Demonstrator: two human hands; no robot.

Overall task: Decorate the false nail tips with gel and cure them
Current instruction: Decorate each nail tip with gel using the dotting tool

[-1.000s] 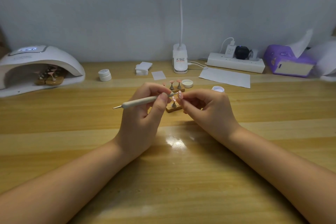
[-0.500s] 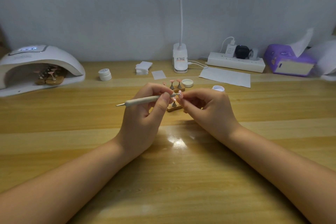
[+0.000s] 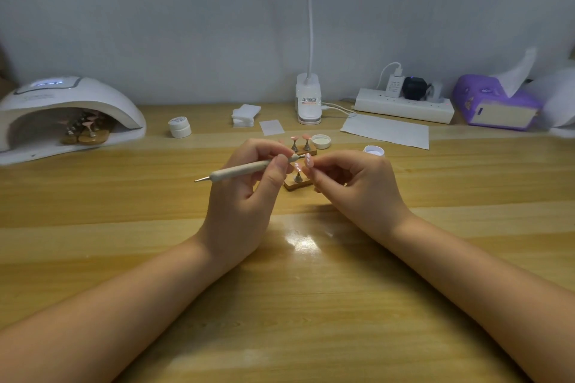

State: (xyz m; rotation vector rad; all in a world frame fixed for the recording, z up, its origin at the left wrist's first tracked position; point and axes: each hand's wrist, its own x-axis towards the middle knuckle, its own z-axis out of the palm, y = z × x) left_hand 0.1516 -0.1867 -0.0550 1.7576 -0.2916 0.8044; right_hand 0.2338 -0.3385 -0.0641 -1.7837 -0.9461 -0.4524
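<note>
My left hand (image 3: 245, 196) grips a beige dotting tool (image 3: 245, 169), whose tip touches a pink false nail tip (image 3: 307, 161). My right hand (image 3: 354, 186) pinches that nail tip from below. Behind my fingers a wooden holder (image 3: 300, 184) carries more pink nail tips (image 3: 300, 137) on small stands. An open gel pot (image 3: 374, 151) sits right of the holder, with its white lid (image 3: 321, 141) behind. The white curing lamp (image 3: 65, 109) stands at the far left, with another holder of nail tips (image 3: 85, 130) inside.
A closed white jar (image 3: 179, 127), a stack of white pads (image 3: 245, 115) and a paper sheet (image 3: 385, 130) lie along the back. A desk lamp base (image 3: 308, 102), a power strip (image 3: 404, 107) and a purple tissue box (image 3: 494, 102) stand against the wall.
Both hands and the dotting tool have shifted very slightly to the right and away; the tool's tip stays at the nail tip.
</note>
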